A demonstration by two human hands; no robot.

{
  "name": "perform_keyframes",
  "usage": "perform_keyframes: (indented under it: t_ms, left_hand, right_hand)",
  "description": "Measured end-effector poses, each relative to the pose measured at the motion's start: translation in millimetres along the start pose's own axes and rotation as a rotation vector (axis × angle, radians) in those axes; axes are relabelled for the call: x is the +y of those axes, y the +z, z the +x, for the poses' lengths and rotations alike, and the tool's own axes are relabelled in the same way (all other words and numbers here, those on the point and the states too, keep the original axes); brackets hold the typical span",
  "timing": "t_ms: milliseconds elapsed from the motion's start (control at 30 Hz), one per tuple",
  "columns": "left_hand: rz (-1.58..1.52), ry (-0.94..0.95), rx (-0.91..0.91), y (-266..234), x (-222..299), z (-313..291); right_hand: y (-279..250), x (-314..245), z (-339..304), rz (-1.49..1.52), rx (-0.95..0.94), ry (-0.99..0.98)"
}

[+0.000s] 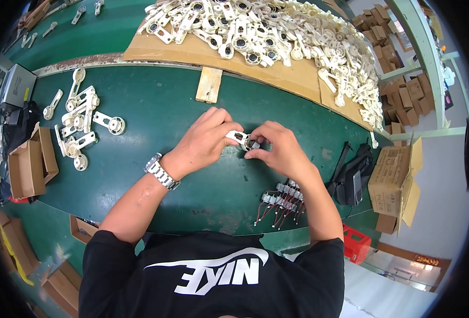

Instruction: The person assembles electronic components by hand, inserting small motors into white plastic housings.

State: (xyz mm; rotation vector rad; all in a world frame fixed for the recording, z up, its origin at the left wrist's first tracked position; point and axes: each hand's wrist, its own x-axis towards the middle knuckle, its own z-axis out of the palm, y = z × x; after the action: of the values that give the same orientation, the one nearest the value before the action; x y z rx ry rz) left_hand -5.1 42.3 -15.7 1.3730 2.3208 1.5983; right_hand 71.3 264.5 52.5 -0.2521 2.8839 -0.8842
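Note:
Over the middle of the table, my left hand (pixel 208 137) pinches the slotted arm of a cream plastic housing (pixel 236 135) with a round end. My right hand (pixel 280 151) is closed at that round end, its thumb and fingers on a small grey motor (pixel 254 144) that sits at the ring; how deep it sits is hidden by the fingers. Beside my right forearm lies a cluster of small grey motors (pixel 283 198) with red wires and white plugs. To the left, several similar cream housings (pixel 78 119) lie in a loose heap.
A large pile of cream housings (pixel 245 32) covers cardboard (pixel 176 52) along the far side. A small wooden block (pixel 209 85) lies before it. An open carton (pixel 27 168) stands at left; a black bag (pixel 354 177) and another carton (pixel 393 180) are at right.

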Motion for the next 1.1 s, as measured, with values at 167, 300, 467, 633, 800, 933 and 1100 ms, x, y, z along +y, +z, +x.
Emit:
perform_keyframes:
  t_ms: [167,300,467,633,800,933,1100]
  left_hand:
    - [0.024,0.045,0.048,1,-1,-1]
    - [0.024,0.025,0.020,-1,-1,-1]
    - [0.041,0.062,0.047,2,-1,-1]
    - [0.059,0.074,0.079,1,2,0]
    - [0.033,0.065,0.112,0,-1,-2]
    - [0.017,0.062,0.103,-1,1,-2]
    - [0.030,0.070,0.149,1,-1,-3]
  right_hand:
    - [-3,1,1,0.101,-0.087,0.133]
    - [-1,-11,-5,-0.108,0.055,0.047]
    - [10,-21,-3,-0.171,0.122,0.142]
    - [17,-26,-1,-0.064,0.235,0.105]
    - [21,-26,-8,0.097,0.282,0.142]
    - [27,-16,-10,0.115,0.294,0.117]
    - [27,5,-4,0.243,0.289,0.031]
